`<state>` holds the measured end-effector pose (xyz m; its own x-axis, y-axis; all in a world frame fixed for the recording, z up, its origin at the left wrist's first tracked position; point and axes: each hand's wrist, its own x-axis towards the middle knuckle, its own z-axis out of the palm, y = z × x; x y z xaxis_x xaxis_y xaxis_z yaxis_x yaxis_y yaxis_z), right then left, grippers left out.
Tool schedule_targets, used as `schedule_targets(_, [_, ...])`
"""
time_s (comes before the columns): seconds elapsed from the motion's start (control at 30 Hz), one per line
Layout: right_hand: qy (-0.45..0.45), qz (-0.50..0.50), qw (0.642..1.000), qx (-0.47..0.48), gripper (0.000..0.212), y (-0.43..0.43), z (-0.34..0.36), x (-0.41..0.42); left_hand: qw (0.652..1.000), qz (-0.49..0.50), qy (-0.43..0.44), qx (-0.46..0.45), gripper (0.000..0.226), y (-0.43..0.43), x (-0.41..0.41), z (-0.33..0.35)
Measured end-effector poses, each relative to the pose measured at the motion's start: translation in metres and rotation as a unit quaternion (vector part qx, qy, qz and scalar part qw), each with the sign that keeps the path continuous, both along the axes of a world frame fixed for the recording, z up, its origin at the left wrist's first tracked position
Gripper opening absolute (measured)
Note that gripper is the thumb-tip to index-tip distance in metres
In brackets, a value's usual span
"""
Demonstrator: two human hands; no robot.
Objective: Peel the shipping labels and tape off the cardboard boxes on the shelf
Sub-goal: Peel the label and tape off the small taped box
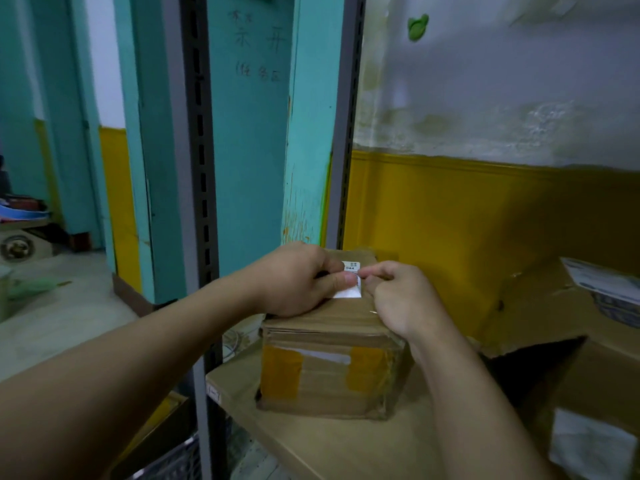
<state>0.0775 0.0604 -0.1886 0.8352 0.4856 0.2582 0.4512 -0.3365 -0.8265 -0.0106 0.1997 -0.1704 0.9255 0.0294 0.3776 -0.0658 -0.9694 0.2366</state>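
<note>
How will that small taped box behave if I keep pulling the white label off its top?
The box looks small and probably light, so it may slide or lift on the shelf; the left hand pressing its top should hold it. The label looks thin and floppy, likely to tear under the right hand. The taped, worn cardboard may dent.

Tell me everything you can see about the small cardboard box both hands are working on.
The small cardboard box is brown, closed and upright on the shelf board. Its front shows two yellowish tape patches and a white strip. A white barcode label lies on top, with the left hand pressing it and the right hand picking at its edge.
</note>
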Motion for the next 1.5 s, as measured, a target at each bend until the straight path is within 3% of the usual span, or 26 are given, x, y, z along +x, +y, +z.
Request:
schedule_targets(0.73, [-0.032, 0.003, 0.999, -0.040, 0.026, -0.003, 0.004, -0.003, 0.985, 0.141, -0.079, -0.066, 0.038, -0.007, 0.008, -0.007])
schedule_targets(0.83, [-0.109, 0.005, 0.988, -0.104, 0.035, -0.006, 0.007, -0.006, 0.979, 0.162, -0.102, -0.071, 0.042, -0.008, 0.008, -0.012])
schedule_targets(0.9, [-0.166, 0.052, 0.977, -0.120, 0.053, -0.010, 0.012, -0.008, 0.977, 0.153, -0.120, -0.085, 0.040, -0.009, 0.006, -0.014])
schedule_targets(1.0, [-0.121, 0.158, 0.977, -0.075, 0.066, -0.010, 0.013, -0.008, 0.976, 0.130, -0.138, -0.109, 0.038, -0.010, 0.002, -0.014])
schedule_targets(1.13, [-0.094, 0.185, 0.978, -0.037, 0.056, -0.007, 0.005, -0.006, 0.965, 0.104, -0.162, -0.177, 0.043, -0.007, 0.000, -0.017])
schedule_targets(1.3, [-0.093, 0.185, 0.978, -0.011, 0.023, -0.003, 0.005, -0.003, 0.963, 0.092, -0.167, -0.191, 0.044, -0.006, -0.006, -0.015])
schedule_targets(1.5, [-0.166, 0.153, 0.972, -0.066, 0.012, -0.003, 0.008, -0.003, 0.969, 0.047, -0.142, -0.196, 0.041, -0.010, -0.021, -0.013])
